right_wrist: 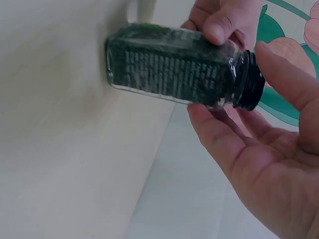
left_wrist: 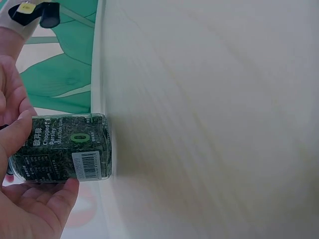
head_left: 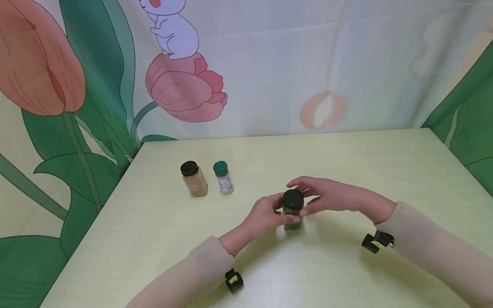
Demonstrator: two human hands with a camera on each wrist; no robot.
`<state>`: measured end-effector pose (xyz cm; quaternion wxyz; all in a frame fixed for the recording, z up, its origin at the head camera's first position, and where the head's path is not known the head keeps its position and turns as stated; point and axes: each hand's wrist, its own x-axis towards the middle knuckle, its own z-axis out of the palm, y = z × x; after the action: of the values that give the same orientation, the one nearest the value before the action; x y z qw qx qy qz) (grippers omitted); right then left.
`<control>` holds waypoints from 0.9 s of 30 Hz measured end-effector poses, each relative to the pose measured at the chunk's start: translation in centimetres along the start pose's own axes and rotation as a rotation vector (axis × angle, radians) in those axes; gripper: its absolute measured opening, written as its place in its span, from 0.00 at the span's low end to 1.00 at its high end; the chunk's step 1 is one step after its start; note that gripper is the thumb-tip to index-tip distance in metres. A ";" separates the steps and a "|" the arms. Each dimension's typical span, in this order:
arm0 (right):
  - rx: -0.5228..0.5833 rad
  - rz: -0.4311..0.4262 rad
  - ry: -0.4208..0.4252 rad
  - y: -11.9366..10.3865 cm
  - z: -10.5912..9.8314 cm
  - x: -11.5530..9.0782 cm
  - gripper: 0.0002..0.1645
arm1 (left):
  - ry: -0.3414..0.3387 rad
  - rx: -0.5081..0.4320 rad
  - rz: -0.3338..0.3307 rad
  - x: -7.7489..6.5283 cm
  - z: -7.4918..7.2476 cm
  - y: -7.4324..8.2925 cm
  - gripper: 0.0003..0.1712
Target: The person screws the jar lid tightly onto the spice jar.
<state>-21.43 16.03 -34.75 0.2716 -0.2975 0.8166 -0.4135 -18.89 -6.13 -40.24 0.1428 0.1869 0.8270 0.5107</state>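
Observation:
A clear square jar of chopped parsley (left_wrist: 65,147) with a black lid (head_left: 293,199) is upright, its base close over the table. My left hand (head_left: 265,213) grips the jar's body, thumb on the near side and fingers around behind. On the other side my right hand (right_wrist: 269,149) takes it near the top. In the right wrist view its thumb lies at the lid's rim and a finger lies against the jar's side below the neck. A barcode and green label print face the left wrist view.
Toward the back left of the pale table (head_left: 154,265) stand a black-capped jar of tan powder (head_left: 196,183) and a smaller green-capped shaker (head_left: 225,182). Behind the table hangs a printed curtain (head_left: 269,64) with tulips. Black wrist cameras hang under both sleeves.

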 end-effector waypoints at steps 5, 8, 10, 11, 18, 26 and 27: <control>-0.030 0.003 -0.071 -0.7 -0.9 0.3 0.40 | -0.005 -0.011 -0.011 -0.1 0.1 0.0 0.30; -0.034 0.014 -0.098 -0.7 -1.3 0.5 0.38 | -0.005 -0.007 -0.014 0.0 0.0 0.0 0.30; -0.028 0.026 -0.115 -0.7 -1.7 0.7 0.38 | -0.006 -0.006 -0.015 0.0 0.0 0.0 0.30; -0.025 0.030 -0.126 -0.8 -1.8 0.7 0.38 | -0.007 -0.006 -0.014 0.0 0.0 0.1 0.30; -0.015 0.040 -0.167 -0.8 -2.2 1.1 0.37 | -0.006 -0.014 -0.004 0.0 0.0 0.0 0.31; -0.044 -0.011 -0.135 -0.5 -2.1 1.3 0.30 | -0.001 -0.006 -0.005 -0.1 -0.1 0.1 0.30; -0.041 -0.018 -0.130 -0.5 -2.0 1.4 0.29 | 0.000 -0.005 -0.005 -0.1 -0.1 0.1 0.30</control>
<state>-23.58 15.83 -33.56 0.3141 -0.3367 0.8027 -0.3790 -18.80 -6.24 -40.10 0.1446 0.1846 0.8261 0.5124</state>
